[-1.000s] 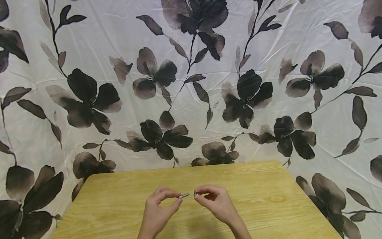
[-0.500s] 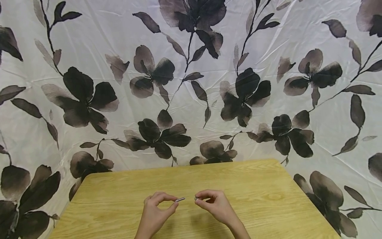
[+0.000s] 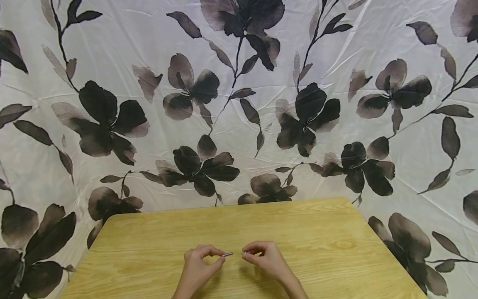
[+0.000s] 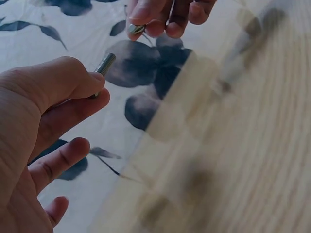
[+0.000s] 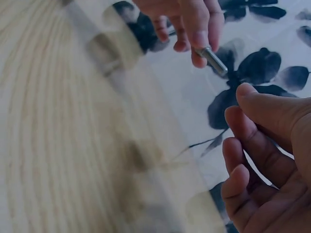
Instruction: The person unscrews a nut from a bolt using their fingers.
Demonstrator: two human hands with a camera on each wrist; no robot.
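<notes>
Above the table, my left hand [image 3: 199, 263] pinches a small threaded metal bolt [image 3: 229, 253] between thumb and forefinger. Its threaded shank [image 4: 108, 62] points toward the other hand in the left wrist view. Across a small gap, my right hand [image 3: 267, 259] holds a small metal nut [image 4: 136, 29] at its thumb and fingertips. The bolt and nut are apart. In the right wrist view, the bolt [image 5: 215, 63] sticks out from the left fingers, while the nut is hidden behind the right thumb and forefinger.
A light wood-grain table [image 3: 317, 224] lies beneath both hands, with rounded far corners. White fabric with dark flower prints [image 3: 254, 137] hangs behind it and along both sides.
Both hands sit slightly lower in the head view than a second ago. The gap between bolt and nut widened, then narrowed a little. Each hand keeps its piece.
</notes>
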